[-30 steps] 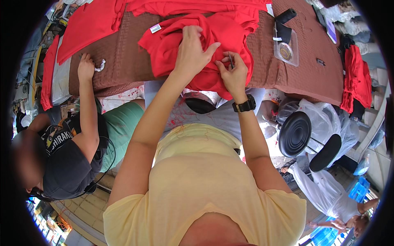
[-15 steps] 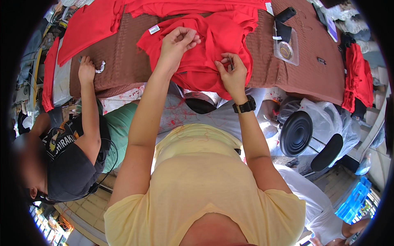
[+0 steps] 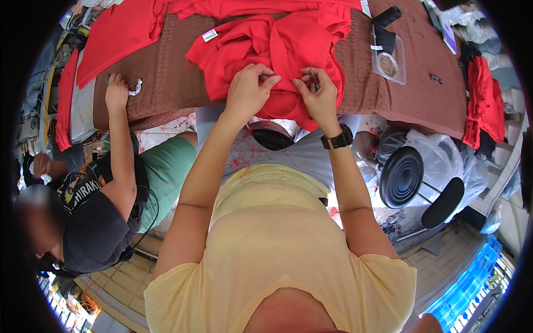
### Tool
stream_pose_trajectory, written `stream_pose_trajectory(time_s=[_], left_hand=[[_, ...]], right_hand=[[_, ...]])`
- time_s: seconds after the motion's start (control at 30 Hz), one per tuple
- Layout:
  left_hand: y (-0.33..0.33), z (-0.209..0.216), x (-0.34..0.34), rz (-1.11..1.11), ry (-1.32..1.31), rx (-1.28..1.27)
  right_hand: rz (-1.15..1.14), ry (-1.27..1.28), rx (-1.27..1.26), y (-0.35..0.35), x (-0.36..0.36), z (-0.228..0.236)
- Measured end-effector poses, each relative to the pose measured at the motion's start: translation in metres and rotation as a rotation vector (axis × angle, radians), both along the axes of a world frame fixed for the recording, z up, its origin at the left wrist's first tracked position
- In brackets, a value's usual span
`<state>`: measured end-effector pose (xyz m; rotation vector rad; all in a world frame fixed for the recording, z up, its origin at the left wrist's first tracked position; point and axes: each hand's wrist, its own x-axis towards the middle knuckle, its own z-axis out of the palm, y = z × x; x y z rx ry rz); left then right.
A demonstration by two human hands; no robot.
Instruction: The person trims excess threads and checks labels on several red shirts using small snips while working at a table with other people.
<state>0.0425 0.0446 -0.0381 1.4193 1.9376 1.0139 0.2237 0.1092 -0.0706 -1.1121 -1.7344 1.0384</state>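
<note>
A red garment (image 3: 244, 47) lies bunched on the brown-covered table in front of me, its near edge hanging over the table's front. A small white label (image 3: 209, 35) shows on its far left part. My left hand (image 3: 250, 91) is at the cloth with thumb and fingers pinched together; what is between the fingertips is too small to tell. Close by on the right, my right hand (image 3: 320, 95), with a black watch on the wrist, grips a thin metal tool (image 3: 315, 84) that looks like thread snips. Its tips are mostly hidden by the fingers.
More red cloth (image 3: 122, 39) lies at the far left and along the back. A clear plastic box (image 3: 397, 69) with a tape roll stands on the brown cover (image 3: 422, 100) at right. At left a co-worker's hand (image 3: 116, 93) rests on the table. A black round stool seat (image 3: 401, 177) stands below right.
My left hand has come down and toward me, from above the garment to the cloth beside my right hand. My right hand stays about where it was, still with the tool.
</note>
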Motion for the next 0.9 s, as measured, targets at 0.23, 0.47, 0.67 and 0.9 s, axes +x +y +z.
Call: stream_pose_trajectory(time_s=[0.23, 0.47, 0.67, 0.9], left_hand=[[0.006, -0.024, -0.008, -0.009, -0.411, 0.068], [0.002, -0.004, 0.007, 0.054, -0.153, -0.056], [-0.009, -0.016, -0.004, -0.009, -0.436, -0.037], [-0.017, -0.008, -0.002, 0.013, -0.573, -0.054]], right_hand=[[0.037, 0.005, -0.059, 0.002, 0.000, 0.006], [0.028, -0.014, -0.088, 0.000, 0.002, 0.006], [0.038, 0.039, -0.124, -0.003, 0.005, 0.003], [0.053, 0.038, -0.093, -0.020, -0.009, 0.049]])
